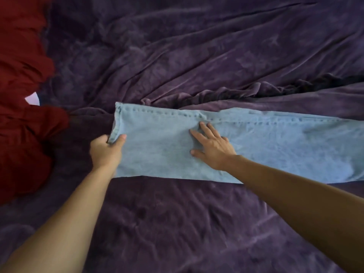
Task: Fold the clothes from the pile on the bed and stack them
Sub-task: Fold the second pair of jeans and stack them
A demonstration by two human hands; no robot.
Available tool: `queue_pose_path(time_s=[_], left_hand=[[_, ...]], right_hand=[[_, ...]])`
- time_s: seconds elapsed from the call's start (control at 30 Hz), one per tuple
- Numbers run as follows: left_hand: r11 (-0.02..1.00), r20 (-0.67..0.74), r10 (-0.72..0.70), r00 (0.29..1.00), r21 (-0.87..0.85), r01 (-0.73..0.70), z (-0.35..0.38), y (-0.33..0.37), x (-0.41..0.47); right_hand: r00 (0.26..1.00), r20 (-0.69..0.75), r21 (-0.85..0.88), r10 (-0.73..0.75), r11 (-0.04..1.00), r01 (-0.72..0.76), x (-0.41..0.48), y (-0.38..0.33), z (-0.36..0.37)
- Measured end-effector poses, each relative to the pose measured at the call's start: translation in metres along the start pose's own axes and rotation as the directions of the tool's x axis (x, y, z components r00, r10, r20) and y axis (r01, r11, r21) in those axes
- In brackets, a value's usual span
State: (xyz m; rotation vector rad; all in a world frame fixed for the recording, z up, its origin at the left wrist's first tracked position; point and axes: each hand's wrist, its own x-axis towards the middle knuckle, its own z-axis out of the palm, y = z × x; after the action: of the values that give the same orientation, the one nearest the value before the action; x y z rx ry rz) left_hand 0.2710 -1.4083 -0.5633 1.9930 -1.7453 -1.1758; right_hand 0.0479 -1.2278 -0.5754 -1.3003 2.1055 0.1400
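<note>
A pair of light blue jeans [275,146] lies flat across the purple bed cover [177,223], folded lengthwise, its hem end at the left and the rest running off the right edge of view. My left hand [106,150] grips the hem end, thumb on top of the cloth and fingers under it. My right hand [211,146] lies flat on the jeans near their middle, fingers spread and pressing the denim down.
A heap of dark red cloth [23,115] fills the left edge, with a small pale patch showing in it. The cover is bunched into a ridge [256,91] just beyond the jeans.
</note>
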Motion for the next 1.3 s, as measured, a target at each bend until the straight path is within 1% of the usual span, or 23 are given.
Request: queue_pose_path(time_s=[0.07, 0.13, 0.17, 0.2, 0.23, 0.3, 0.37, 0.43, 0.53, 0.63, 0.7, 0.77, 0.9, 0.93, 0.97, 1.03, 1.1, 1.17, 1.2, 1.3], left_hand=[[0.976, -0.016, -0.043, 0.999, 0.212, 0.045, -0.011, -0.002, 0.0], [0.907, -0.019, -0.042, 0.999, 0.418, 0.047, -0.012, 0.007, -0.012], [0.878, -0.026, 0.014, 1.0, 0.478, 0.0, -0.009, 0.014, -0.022], [0.858, -0.031, 0.109, 0.994, 0.507, -0.079, -0.005, 0.023, -0.034], [0.841, -0.023, 0.208, 0.978, 0.516, -0.166, 0.001, 0.033, -0.047], [0.821, 0.047, 0.323, 0.945, 0.484, -0.305, 0.021, 0.053, -0.08], [0.81, 0.162, 0.355, 0.921, 0.439, -0.39, 0.05, 0.07, -0.12], [0.778, 0.302, 0.382, 0.874, 0.405, -0.48, 0.082, 0.085, -0.162], [0.683, 0.507, 0.414, 0.756, 0.377, -0.626, 0.135, 0.098, -0.225], [0.564, 0.655, 0.412, 0.633, 0.362, -0.742, 0.183, 0.107, -0.278], [0.499, 0.708, 0.413, 0.573, 0.35, -0.793, 0.213, 0.111, -0.305], [0.452, 0.728, 0.417, 0.544, 0.353, -0.819, 0.242, 0.114, -0.324], [0.394, 0.72, 0.434, 0.541, 0.388, -0.833, 0.304, 0.122, -0.342], [0.371, 0.72, 0.427, 0.547, 0.412, -0.832, 0.32, 0.124, -0.344], [0.342, 0.722, 0.412, 0.556, 0.443, -0.829, 0.336, 0.125, -0.343], [0.296, 0.724, 0.367, 0.584, 0.504, -0.811, 0.368, 0.123, -0.341], [0.273, 0.719, 0.304, 0.625, 0.563, -0.78, 0.394, 0.115, -0.341], [0.244, 0.702, 0.271, 0.658, 0.612, -0.753, 0.411, 0.104, -0.341], [0.232, 0.694, 0.27, 0.668, 0.626, -0.744, 0.416, 0.101, -0.341], [0.211, 0.702, 0.261, 0.663, 0.628, -0.749, 0.417, 0.1, -0.34]], right_hand=[[1.0, -0.019, 0.023, -0.006, 1.0, 0.006, -0.015, 0.009, -0.004], [0.996, -0.052, 0.046, 0.066, 0.997, -0.063, -0.036, 0.028, -0.003], [0.991, -0.06, 0.066, 0.121, 0.991, -0.117, -0.049, 0.041, -0.001], [0.982, -0.063, 0.09, 0.18, 0.981, -0.174, -0.062, 0.055, 0.001], [0.97, -0.058, 0.113, 0.237, 0.967, -0.23, -0.077, 0.07, 0.003], [0.939, -0.044, 0.147, 0.34, 0.932, -0.331, -0.11, 0.103, 0.005], [0.902, -0.052, 0.185, 0.428, 0.892, -0.413, -0.145, 0.137, 0.005], [0.851, -0.071, 0.243, 0.52, 0.837, -0.491, -0.179, 0.173, 0.005], [0.738, -0.072, 0.348, 0.671, 0.71, -0.612, -0.225, 0.229, 0.004], [0.65, -0.064, 0.419, 0.757, 0.611, -0.672, -0.259, 0.29, 0.002], [0.61, -0.073, 0.443, 0.789, 0.574, -0.689, -0.273, 0.335, 0.002], [0.571, -0.083, 0.489, 0.817, 0.533, -0.691, -0.28, 0.38, 0.002], [0.439, -0.087, 0.644, 0.894, 0.387, -0.66, -0.272, 0.468, -0.011], [0.423, -0.075, 0.69, 0.903, 0.353, -0.632, -0.266, 0.489, -0.015], [0.423, -0.049, 0.737, 0.905, 0.318, -0.596, -0.259, 0.507, -0.02], [0.447, 0.006, 0.827, 0.894, 0.247, -0.505, -0.242, 0.534, -0.023], [0.489, 0.034, 0.863, 0.872, 0.221, -0.454, -0.226, 0.548, -0.016], [0.545, 0.043, 0.886, 0.837, 0.22, -0.408, -0.218, 0.556, -0.006], [0.567, 0.063, 0.908, 0.822, 0.189, -0.374, -0.217, 0.557, -0.002], [0.643, 0.191, 0.954, 0.741, 0.013, -0.298, -0.225, 0.555, -0.005]])
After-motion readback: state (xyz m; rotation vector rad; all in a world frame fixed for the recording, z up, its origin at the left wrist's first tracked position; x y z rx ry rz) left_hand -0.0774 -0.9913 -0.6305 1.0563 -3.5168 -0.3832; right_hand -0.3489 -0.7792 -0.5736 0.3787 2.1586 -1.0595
